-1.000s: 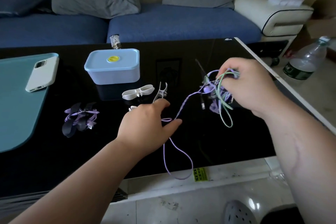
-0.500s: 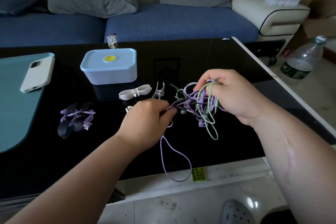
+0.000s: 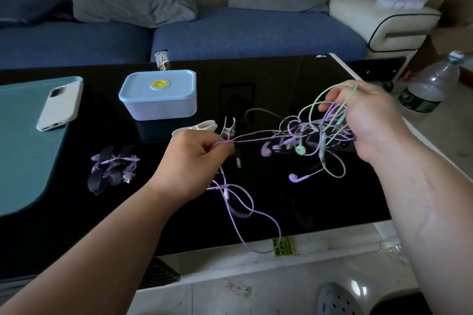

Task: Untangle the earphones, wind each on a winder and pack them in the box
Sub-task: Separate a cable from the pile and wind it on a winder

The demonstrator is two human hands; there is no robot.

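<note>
Tangle: purple and green earphones (image 3: 300, 149) knotted above the tabletop's (image 3: 76, 225) right half, toward its right edge
Taut line: purple cord (image 3: 256, 138) runs left-right, from the knot to the left fingers
Left hand (image 3: 194, 158): thumb and forefinger pinching that cord, palm down
Right hand (image 3: 371, 120): raised, on the knot itself, fingers curled round the loops
Next, I'd say: draw the hands apart along that line

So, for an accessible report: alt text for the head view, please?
Two bare hands hold a tangle of purple and green wired earphones stretched over a black table: the left hand pinches a purple cord, the right hand grips the bundle. Behind are white winders, a lidded blue box and a white phone.
</note>
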